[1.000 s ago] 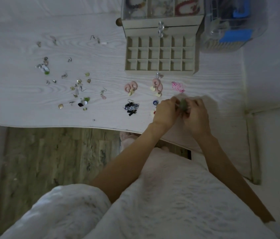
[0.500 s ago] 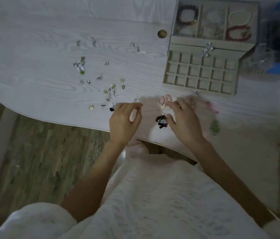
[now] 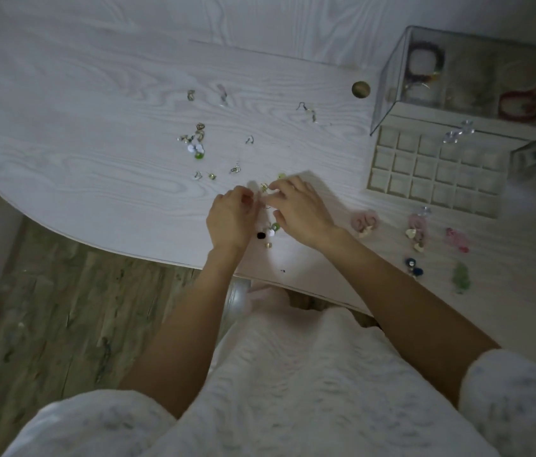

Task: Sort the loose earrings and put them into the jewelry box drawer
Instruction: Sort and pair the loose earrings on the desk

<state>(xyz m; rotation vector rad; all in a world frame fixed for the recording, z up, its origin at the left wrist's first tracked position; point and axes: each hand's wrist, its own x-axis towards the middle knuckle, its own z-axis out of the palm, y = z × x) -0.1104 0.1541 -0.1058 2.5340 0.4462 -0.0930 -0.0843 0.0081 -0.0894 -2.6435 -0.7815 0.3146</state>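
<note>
Several loose earrings (image 3: 198, 149) lie scattered over the white wood-grain table (image 3: 95, 153). My left hand (image 3: 231, 221) and my right hand (image 3: 301, 209) hover close together over the near end of the scatter, fingertips bent toward a small gold earring (image 3: 264, 187) between them. Whether either hand grips it is unclear. Black, white and green bead earrings (image 3: 268, 230) lie just under my hands. The jewelry box drawer (image 3: 375, 166) stands pulled out at the right, its small compartments bare.
Sorted earrings lie before the drawer: pink (image 3: 365, 222), pink-and-gold (image 3: 416, 234), red-pink (image 3: 456, 240), blue (image 3: 412, 267), green (image 3: 461, 279). The box's glass top (image 3: 392, 77) holds bracelets. A brass disc (image 3: 360, 89) sits beside it. The curved table edge (image 3: 148, 255) borders wooden floor.
Both hands have moved left, away from the sorted earrings, to the loose scatter. The green earring they held a second ago now lies at the right.
</note>
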